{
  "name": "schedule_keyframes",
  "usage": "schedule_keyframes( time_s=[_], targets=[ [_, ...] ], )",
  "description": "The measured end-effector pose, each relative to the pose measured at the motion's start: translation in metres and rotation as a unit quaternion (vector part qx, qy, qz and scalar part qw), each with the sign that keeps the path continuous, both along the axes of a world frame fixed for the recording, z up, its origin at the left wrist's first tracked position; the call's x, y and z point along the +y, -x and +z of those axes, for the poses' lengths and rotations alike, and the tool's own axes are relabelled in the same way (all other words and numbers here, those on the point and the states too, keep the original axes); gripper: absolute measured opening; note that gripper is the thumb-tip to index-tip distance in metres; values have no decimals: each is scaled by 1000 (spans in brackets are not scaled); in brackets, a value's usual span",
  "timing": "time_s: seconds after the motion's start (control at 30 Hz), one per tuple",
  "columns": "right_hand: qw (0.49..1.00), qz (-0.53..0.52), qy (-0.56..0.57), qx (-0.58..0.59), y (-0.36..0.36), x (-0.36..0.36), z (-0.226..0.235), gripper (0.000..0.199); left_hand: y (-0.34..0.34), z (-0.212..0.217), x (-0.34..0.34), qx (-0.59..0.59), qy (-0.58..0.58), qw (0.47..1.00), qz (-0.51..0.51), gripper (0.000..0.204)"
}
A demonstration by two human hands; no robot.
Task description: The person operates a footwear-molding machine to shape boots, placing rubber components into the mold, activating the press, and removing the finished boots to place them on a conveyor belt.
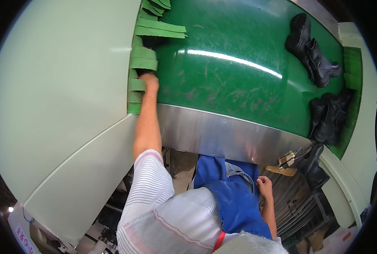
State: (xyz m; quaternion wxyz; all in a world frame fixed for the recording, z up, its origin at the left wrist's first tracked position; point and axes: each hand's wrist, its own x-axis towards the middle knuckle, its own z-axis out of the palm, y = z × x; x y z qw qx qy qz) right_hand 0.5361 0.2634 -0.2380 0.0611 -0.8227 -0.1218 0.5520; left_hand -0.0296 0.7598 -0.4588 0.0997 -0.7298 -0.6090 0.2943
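My left hand (150, 81) reaches out along the green conveyor belt (222, 80) to the hanging green curtain strips (142, 59) at the mouth of the pale machine housing (57, 97). Its fingers are pushed in among the strips, so what they hold is hidden. My right hand (264, 186) hangs low at my side by my blue apron, fingers loosely curled, with nothing seen in it. A pair of black boots (309, 48) lies on the belt at the far right. More black boots (328, 116) sit at the belt's right end.
A bare steel plate (222, 135) edges the near side of the belt. Another black boot (313, 163) lies below the belt's right end, beside a small metal clip (286, 159) and a slatted rack (294, 199). A second pale housing with green strips (353, 76) stands at the right.
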Motion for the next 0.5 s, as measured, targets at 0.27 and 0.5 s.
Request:
schedule_keyframes(
  time_s=[0.27,0.5],
  targets=[
    [963,203,-168,-50,-35,49,-14,19,-156,187,-48,-551,70,753,352,45],
    [931,163,-323,36,14,151,70,46,-223,278,-131,-707,221,520,426,30]
  ],
)
